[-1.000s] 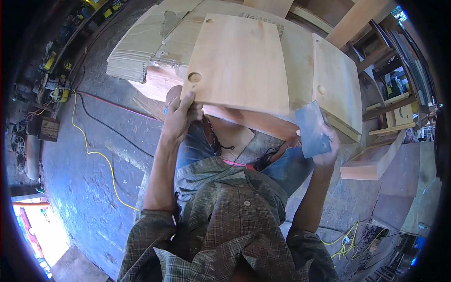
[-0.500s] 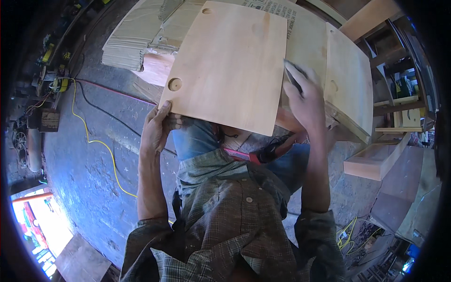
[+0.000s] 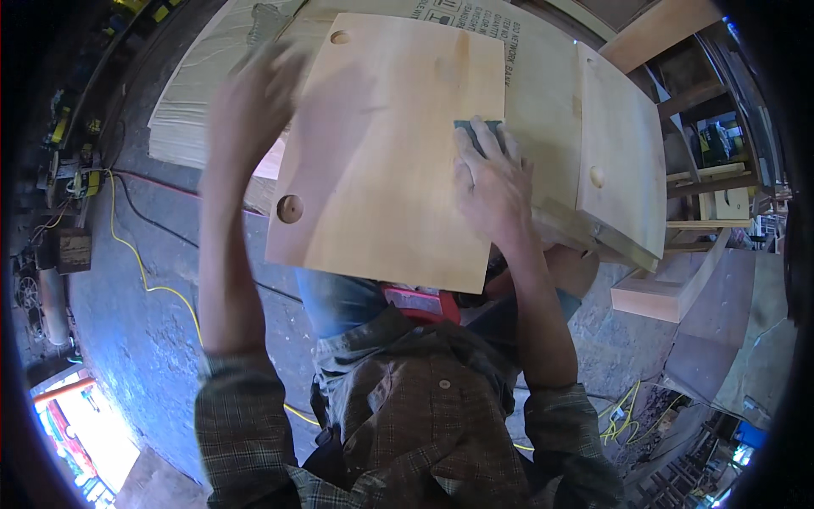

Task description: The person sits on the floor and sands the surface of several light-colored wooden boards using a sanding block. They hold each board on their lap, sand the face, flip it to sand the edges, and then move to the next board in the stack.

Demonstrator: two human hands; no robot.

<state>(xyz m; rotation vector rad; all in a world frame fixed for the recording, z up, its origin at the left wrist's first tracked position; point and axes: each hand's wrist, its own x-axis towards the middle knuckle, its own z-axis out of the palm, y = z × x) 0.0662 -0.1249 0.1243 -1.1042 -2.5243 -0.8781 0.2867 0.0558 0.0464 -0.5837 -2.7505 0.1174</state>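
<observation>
A pale wooden panel (image 3: 381, 170) with two round recesses along its left side lies before me on the cardboard. My right hand (image 3: 492, 174) presses a dark green piece of sandpaper (image 3: 464, 127) onto the panel close to its right edge, the fingers laid over it. Most of the sandpaper is hidden under that hand. At the panel's upper left edge, my left hand (image 3: 263, 93) is lifted and smeared by motion, so its fingers cannot be made out. A shadow falls across the panel beside it.
Flattened cardboard (image 3: 543, 127) lies beneath the panel. A second wooden panel (image 3: 623, 153) rests to the right, with a wooden box-like piece (image 3: 661, 293) below it. A yellow cord (image 3: 161, 288) crosses the floor at left. Something red (image 3: 424, 304) sits between my knees.
My left hand has let go of the panel's lower left corner and swung up to its upper left side. The right hand has come down onto the panel with the sandpaper. The panel now lies lower.
</observation>
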